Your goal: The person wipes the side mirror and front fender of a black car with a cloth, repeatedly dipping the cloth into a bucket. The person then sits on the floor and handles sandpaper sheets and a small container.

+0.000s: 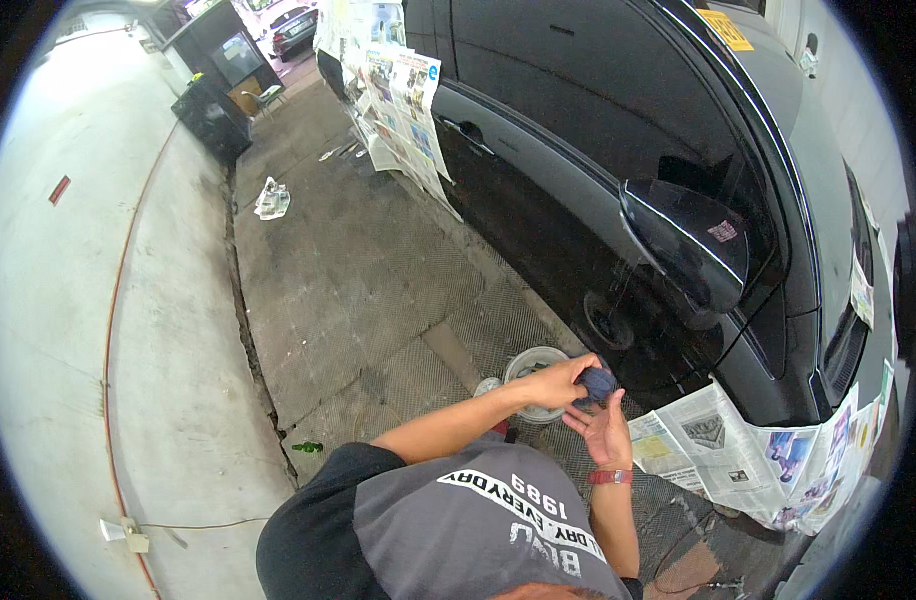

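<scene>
My left hand [566, 381] grips a bunched dark blue cloth [597, 383] in front of the black car door [533, 232]. Just below the cloth is my right hand [604, 433], palm turned up and fingers spread. Its thumb reaches the cloth's edge; whether it touches is hard to tell. A red wristwatch [610, 476] is on the right wrist. Under my left forearm stands a round whitish bucket [512, 367], partly covered by the arm, with something grey inside. A smaller pale container [487, 385] sits beside it.
Newspaper sheets [709, 431] mask the car's front, and more newspaper [401, 97] hangs toward its rear. The side mirror [687, 244] juts out at right. Crumpled paper [272, 199] and a green object [308, 447] lie on the concrete floor [338, 285]. A white wall [60, 300] runs along the left.
</scene>
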Demonstrator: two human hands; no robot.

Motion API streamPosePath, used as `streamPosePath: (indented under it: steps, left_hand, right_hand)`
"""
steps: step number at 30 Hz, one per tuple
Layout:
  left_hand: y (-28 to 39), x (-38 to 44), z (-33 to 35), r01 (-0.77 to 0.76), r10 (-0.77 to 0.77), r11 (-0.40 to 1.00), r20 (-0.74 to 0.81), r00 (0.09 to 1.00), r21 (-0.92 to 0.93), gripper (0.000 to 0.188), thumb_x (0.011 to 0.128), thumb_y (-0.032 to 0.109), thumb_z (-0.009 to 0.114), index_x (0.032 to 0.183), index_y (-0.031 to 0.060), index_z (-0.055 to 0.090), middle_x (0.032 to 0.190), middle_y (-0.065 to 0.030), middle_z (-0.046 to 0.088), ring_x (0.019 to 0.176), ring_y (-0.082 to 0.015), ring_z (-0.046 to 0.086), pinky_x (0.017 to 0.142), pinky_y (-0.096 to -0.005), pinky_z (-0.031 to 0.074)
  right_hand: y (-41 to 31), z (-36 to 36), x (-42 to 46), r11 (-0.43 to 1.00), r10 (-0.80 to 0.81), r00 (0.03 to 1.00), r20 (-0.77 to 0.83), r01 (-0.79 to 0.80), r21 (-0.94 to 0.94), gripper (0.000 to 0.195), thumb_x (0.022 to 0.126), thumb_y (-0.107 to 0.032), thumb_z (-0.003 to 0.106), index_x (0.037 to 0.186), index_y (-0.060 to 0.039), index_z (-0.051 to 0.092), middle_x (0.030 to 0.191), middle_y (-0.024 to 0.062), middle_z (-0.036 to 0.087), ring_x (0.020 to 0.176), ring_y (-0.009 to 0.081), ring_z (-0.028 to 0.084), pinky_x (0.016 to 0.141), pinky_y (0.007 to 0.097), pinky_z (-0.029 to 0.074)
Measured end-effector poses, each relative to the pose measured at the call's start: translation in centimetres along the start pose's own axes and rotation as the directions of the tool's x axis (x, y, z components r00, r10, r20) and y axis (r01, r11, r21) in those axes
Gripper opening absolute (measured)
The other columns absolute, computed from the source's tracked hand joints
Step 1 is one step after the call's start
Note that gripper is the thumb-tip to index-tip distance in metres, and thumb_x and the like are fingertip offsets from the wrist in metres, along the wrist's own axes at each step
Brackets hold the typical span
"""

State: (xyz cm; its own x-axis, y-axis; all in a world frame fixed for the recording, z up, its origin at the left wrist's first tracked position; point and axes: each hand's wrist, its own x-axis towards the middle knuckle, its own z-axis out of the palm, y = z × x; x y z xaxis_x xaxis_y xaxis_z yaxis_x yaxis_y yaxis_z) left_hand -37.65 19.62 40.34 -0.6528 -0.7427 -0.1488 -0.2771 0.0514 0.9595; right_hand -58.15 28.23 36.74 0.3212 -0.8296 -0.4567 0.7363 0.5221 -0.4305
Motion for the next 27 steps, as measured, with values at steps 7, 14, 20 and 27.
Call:
streamPosePath:
  steps: [7,14,20,27]
  left_hand:
    - [-1.9,-1.8,1.5,-0.041,0.047,0.999,-0.299,0.953,0.027,0.098,0.087,-0.003,0.074,0.173,0.0064,0.027,0.165,-0.0252,0.046,0.148,-0.0387,0.055,0.125,-0.0472,0.047]
    - [0.7,-1.8,-1.2,-0.261,0.407,0.753,-0.115,0.906,0.603,0.099,0.072,-0.003,0.085,0.163,0.0164,0.052,0.146,-0.0124,0.064,0.127,-0.0416,0.066,0.108,-0.0495,0.057]
    - [7.8,-1.4,-3.9,-0.586,0.734,0.353,0.172,0.657,0.73,0.065,0.073,0.01,0.082,0.136,0.0076,0.071,0.125,-0.0054,0.07,0.107,-0.0285,0.068,0.083,-0.0397,0.062]
    - [10.8,1.1,-5.1,-0.746,0.795,-0.05,0.479,0.373,0.664,0.052,0.086,0.027,0.068,0.132,0.0033,0.072,0.111,-0.0028,0.066,0.087,-0.02,0.062,0.069,-0.0345,0.056]
  right_hand:
    - [0.0,0.8,2.9,0.792,-0.52,0.798,-0.304,0.317,-0.522,0.035,0.11,-0.023,0.074,0.135,-0.0002,0.065,0.122,0.0091,0.075,0.102,0.0197,0.074,0.084,0.034,0.061]
    - [-1.4,4.2,0.5,0.438,-0.38,0.889,0.254,0.415,-0.798,0.031,0.105,-0.023,0.074,0.127,-0.0005,0.072,0.117,0.0048,0.069,0.102,0.0184,0.067,0.091,0.0349,0.057]
    - [-4.2,3.6,-0.1,0.895,-0.334,0.907,0.258,0.391,-0.215,0.074,0.106,-0.068,0.061,0.156,-0.0135,0.055,0.151,0.0128,0.059,0.138,0.0305,0.061,0.101,0.0543,0.063]
    - [-2.8,9.9,0.0,0.994,0.079,0.776,0.626,-0.013,-0.109,0.083,0.095,-0.03,0.086,0.165,-0.0181,0.045,0.169,0.0199,0.043,0.164,0.0429,0.034,0.108,0.0847,0.049]
